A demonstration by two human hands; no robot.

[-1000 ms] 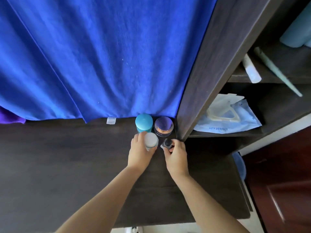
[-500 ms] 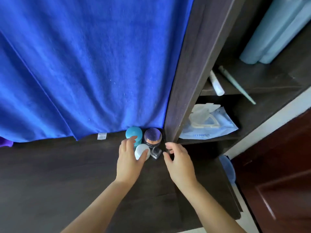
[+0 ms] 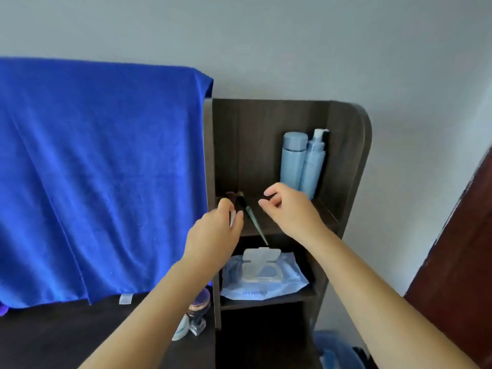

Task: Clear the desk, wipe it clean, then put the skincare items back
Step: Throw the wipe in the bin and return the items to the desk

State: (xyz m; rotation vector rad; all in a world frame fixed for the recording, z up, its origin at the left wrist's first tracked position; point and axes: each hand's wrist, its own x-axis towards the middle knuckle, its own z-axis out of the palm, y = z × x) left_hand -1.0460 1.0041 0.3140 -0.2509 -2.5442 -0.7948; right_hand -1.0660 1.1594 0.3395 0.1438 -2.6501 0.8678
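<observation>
My left hand point(image 3: 215, 233) is up at the upper shelf point(image 3: 327, 222), its fingers pinched on a white tube point(image 3: 232, 218) that is mostly hidden by them. Beside it lies a makeup brush point(image 3: 251, 217) with a green handle. My right hand point(image 3: 290, 209) hovers over the same shelf, open and holding nothing, just in front of two light blue bottles point(image 3: 292, 161). Down on the dark desk point(image 3: 53, 339) a purple-lidded jar point(image 3: 199, 304), a small square bottle point(image 3: 198, 327) and a white jar point(image 3: 181, 330) stand against the shelf side, partly behind my left forearm.
A blue towel point(image 3: 101, 169) hangs over the desk's back. A pack of wet wipes point(image 3: 263, 278) with its lid flipped up fills the lower shelf. A dark red door point(image 3: 458, 262) stands at the right, and a blue object point(image 3: 335, 350) sits low beside the shelf unit.
Both hands have left the jars on the desk and risen to the upper shelf. The view has tilted up. My left hand has closed on the white tube.
</observation>
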